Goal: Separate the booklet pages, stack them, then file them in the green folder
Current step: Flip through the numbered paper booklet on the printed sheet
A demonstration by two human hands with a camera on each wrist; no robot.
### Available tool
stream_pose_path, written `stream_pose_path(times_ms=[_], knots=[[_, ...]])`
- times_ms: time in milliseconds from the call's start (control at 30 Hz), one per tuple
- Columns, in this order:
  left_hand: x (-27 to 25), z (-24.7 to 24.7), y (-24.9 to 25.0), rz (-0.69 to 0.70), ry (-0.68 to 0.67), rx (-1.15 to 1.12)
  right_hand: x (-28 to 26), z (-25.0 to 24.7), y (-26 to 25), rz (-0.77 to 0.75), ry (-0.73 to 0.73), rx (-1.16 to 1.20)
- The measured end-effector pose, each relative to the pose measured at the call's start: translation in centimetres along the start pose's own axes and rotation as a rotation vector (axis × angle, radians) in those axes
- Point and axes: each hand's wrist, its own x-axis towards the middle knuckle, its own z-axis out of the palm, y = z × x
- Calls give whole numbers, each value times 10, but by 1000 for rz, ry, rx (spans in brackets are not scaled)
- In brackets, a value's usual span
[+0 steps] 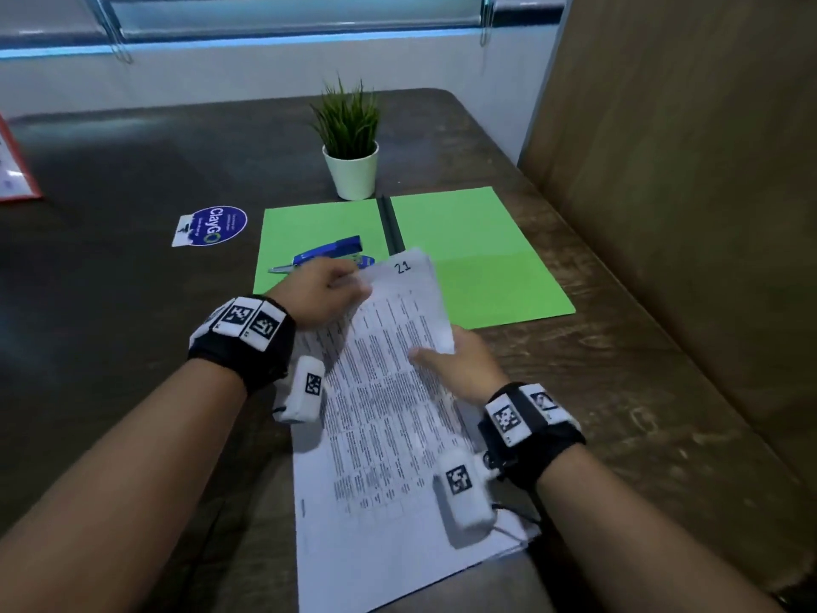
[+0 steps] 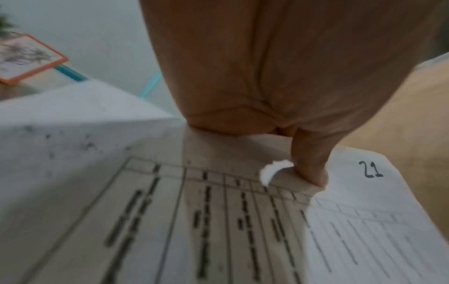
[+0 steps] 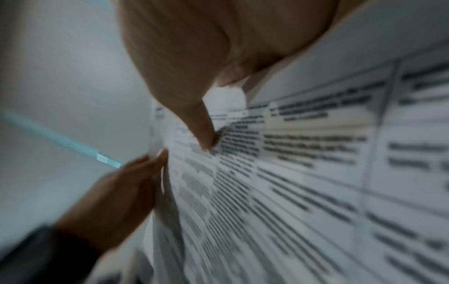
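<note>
The booklet pages [image 1: 384, 435] are printed white sheets lying on the dark table [image 1: 110, 280] in front of me. The top sheet [image 1: 409, 298], marked "21" [image 2: 371, 169], is lifted and curled at its far end. My left hand [image 1: 353, 285] pinches the far left corner of the pages, thumb [image 2: 311, 173] down beside a small tear. My right hand [image 1: 424, 353] grips the lifted sheet's right edge, thumb [image 3: 206, 138] on the print. Beyond them the green folder [image 1: 477, 258] lies open and flat, with a blue stapler [image 1: 331, 254] on its left half.
A small potted plant [image 1: 351, 170] stands just behind the folder. A blue "ClayGo" sticker [image 1: 212, 225] is on the table to the left, and an orange-edged card [image 1: 13, 170] stands at the far left. A brown partition [image 1: 685, 214] walls off the right side.
</note>
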Motion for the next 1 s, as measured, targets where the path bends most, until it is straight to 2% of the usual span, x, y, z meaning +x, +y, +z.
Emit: stream_pose_path(times_ms=[67,100,167,200,233,300,333,367,400,533,600,667,833,867,1000], knots=[[-12,-7,21,117,112,-1,-8,-19,0,16,-123,151],[-17,-10,26,169,236,21,-12,-29,-2,-10,-138,233],[-23,-13,23,134,527,1,-16,-47,-10,-107,-57,361],[-30,-14,20,50,608,-153,-19,-55,-18,-158,-19,416],[-38,-14,21,-58,589,-421,-22,-62,-26,-200,-1,486],[-51,-5,28,-179,338,-934,-30,-71,-47,-263,-4,609],[-55,3,34,-188,242,-1076,-35,-74,-57,-287,-8,632],[-60,8,44,-181,225,-1103,-40,-74,-66,-306,-5,640],[-64,11,57,-153,277,-1077,-44,-74,-74,-322,6,638],[-78,2,91,42,640,-904,-68,-73,-94,-515,26,507],[-90,1,98,151,734,-846,-78,-74,-93,-637,70,461],[-101,15,96,131,706,-849,-81,-69,-81,-685,79,439],[-101,65,59,-239,509,-848,-69,-46,-24,-450,62,327],[-100,66,56,-261,492,-864,-67,-46,-21,-426,64,332],[-114,61,57,-193,375,-979,-64,-59,-14,-320,98,371]])
